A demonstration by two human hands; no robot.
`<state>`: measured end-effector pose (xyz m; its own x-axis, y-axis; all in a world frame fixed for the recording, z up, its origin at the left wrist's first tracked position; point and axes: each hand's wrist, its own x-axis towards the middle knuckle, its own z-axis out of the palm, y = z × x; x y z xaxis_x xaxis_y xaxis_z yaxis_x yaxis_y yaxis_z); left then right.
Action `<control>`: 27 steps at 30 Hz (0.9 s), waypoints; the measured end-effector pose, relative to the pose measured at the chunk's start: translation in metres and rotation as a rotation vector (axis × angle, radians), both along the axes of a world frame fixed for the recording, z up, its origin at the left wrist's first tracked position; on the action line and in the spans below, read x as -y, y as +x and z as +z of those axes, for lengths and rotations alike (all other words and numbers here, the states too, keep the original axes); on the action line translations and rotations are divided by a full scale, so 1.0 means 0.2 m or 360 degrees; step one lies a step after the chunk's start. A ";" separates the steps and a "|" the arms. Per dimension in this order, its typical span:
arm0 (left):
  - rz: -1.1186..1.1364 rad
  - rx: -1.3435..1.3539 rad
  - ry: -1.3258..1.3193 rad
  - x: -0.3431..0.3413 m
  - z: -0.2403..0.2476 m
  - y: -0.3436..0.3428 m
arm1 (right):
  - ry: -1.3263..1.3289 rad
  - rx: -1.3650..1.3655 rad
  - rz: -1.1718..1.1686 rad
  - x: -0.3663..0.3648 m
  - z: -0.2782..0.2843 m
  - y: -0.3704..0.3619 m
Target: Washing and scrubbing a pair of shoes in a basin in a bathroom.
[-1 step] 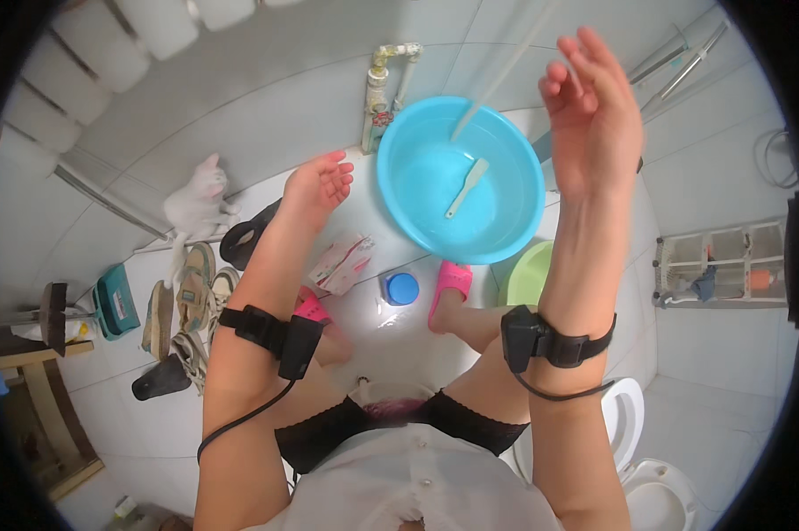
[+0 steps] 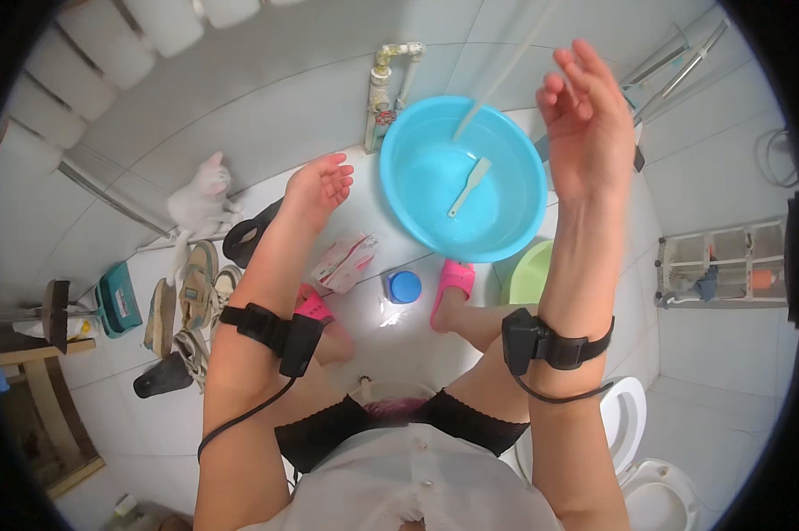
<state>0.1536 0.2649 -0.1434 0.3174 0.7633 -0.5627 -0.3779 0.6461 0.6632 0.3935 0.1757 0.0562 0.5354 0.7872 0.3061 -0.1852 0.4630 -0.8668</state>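
Observation:
My left hand (image 2: 322, 188) is held up left of a light blue basin (image 2: 395, 226), palm partly turned up, fingers loosely bent and apart, holding nothing. Higher and to the right of the basin, my right hand (image 2: 591, 128) is raised with its fingers loosely curled and nothing in them. Neither hand touches the basin. A pale brush with a handle (image 2: 470, 186) lies inside it. A thin whitish hose or stream (image 2: 506, 74) slants down into the basin from above; which one I cannot tell. Black bands with small boxes are strapped round both my forearms.
Near my pink slippers (image 2: 453, 288) are a blue-lidded jar (image 2: 405, 287), a pink and white packet (image 2: 345, 262) and a green basin (image 2: 532, 274). A white cat (image 2: 202, 196), several shoes (image 2: 198, 285) and a teal dustpan (image 2: 118, 301) are left. Right stands a rack (image 2: 722, 265).
My right hand has dipped very slightly. The rest of the scene has shifted a little in the picture; my left hand looks the same.

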 end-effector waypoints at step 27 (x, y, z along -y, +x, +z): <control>-0.1753 -0.2426 0.1009 0.24 -0.76 0.02 | -0.0773 -0.0428 0.0177 -0.11 -0.45 0.17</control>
